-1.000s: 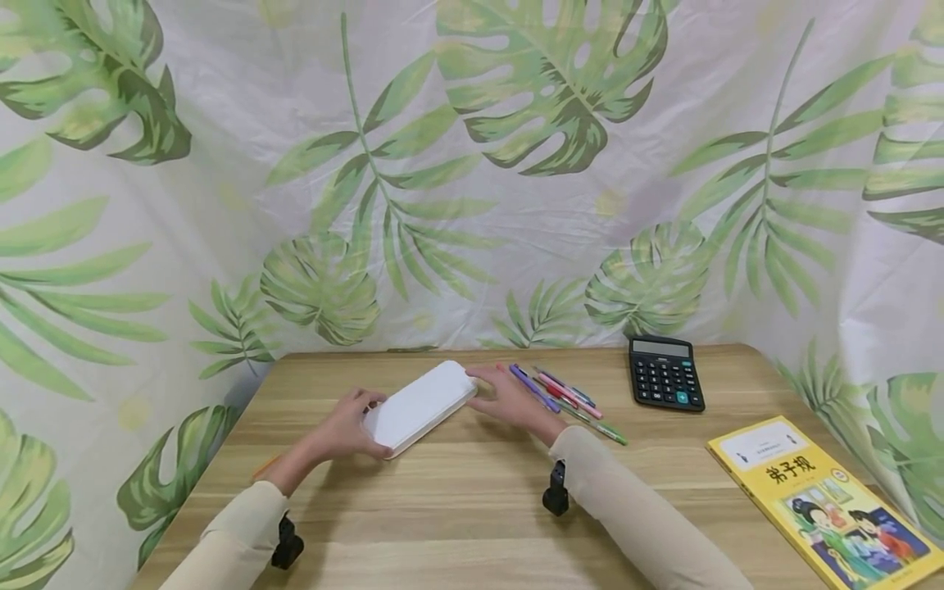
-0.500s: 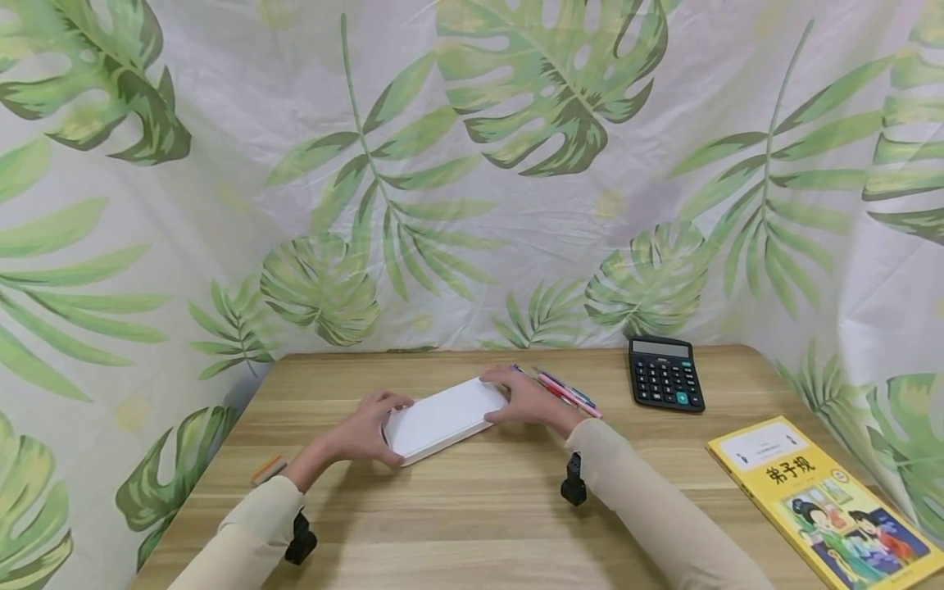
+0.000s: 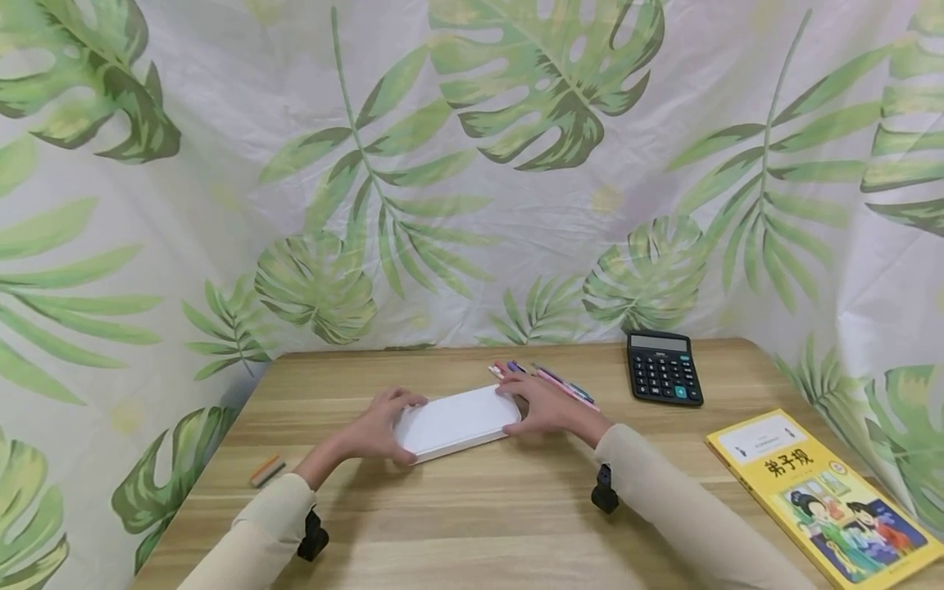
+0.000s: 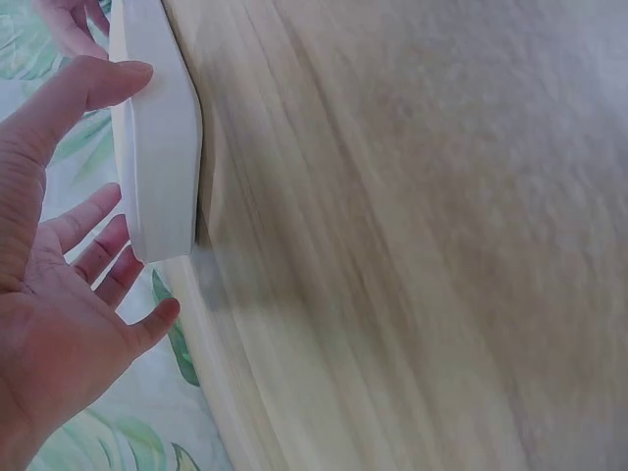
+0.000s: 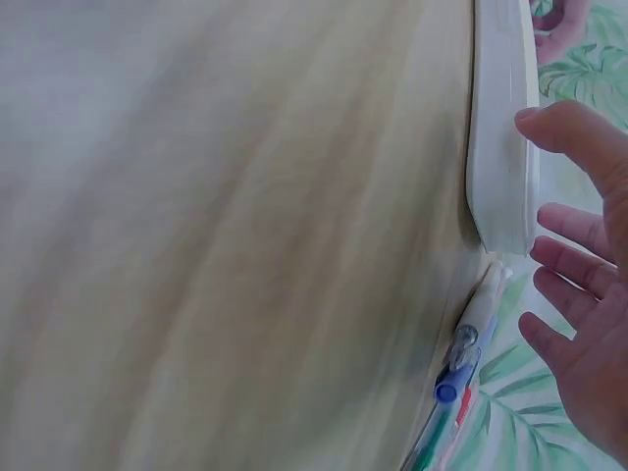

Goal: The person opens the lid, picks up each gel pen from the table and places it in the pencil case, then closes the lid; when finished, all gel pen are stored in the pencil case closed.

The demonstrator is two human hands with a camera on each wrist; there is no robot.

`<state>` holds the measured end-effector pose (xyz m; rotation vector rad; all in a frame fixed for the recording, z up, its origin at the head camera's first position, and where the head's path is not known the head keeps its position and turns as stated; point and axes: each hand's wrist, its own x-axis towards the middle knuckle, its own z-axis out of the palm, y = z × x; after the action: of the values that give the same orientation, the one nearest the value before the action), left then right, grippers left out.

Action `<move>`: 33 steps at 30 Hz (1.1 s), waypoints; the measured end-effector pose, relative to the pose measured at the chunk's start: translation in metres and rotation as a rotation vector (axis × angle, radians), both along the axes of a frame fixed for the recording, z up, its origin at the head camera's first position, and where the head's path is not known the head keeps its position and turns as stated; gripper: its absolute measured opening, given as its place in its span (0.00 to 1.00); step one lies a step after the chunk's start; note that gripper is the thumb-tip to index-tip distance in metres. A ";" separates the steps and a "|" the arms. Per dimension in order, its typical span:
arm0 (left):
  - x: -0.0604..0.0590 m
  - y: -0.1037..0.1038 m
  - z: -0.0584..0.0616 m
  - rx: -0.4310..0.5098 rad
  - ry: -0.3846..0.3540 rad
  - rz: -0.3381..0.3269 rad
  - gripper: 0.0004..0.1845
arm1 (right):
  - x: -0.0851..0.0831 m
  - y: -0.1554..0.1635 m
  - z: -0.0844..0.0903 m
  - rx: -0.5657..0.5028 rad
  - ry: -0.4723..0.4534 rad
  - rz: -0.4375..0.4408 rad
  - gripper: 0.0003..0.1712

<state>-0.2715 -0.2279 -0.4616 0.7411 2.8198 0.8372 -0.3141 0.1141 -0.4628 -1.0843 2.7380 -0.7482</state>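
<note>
A flat white box with rounded corners lies at the middle of the table, its right end slightly farther back. My left hand holds its left end, thumb on the near side and fingers round the far corner. At the opposite end, my right hand grips it the same way. In the left wrist view the thumb presses the side wall of the box. The right wrist view shows the other thumb against that wall, with the fingers spread behind the end.
Several pens lie behind the right hand, partly hidden by it. A black calculator sits at the back right, and a yellow picture book lies at the right edge. On the left is a small orange and grey block.
Both hands have moved the white box to the right and turned it clockwise, from steeply slanted to nearly level. The orange and grey block has come out from behind the left wrist.
</note>
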 end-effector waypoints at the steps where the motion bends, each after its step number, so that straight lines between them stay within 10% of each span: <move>1: 0.000 0.001 -0.001 0.004 0.008 -0.001 0.48 | 0.002 0.002 -0.001 0.005 0.010 0.001 0.40; 33: -0.006 0.005 -0.008 0.083 0.006 0.008 0.48 | 0.019 0.018 -0.008 -0.056 0.004 -0.063 0.38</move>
<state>-0.2774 -0.2229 -0.4701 0.7456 2.8099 0.9596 -0.2951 0.1323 -0.4708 -1.0154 2.7815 -0.8370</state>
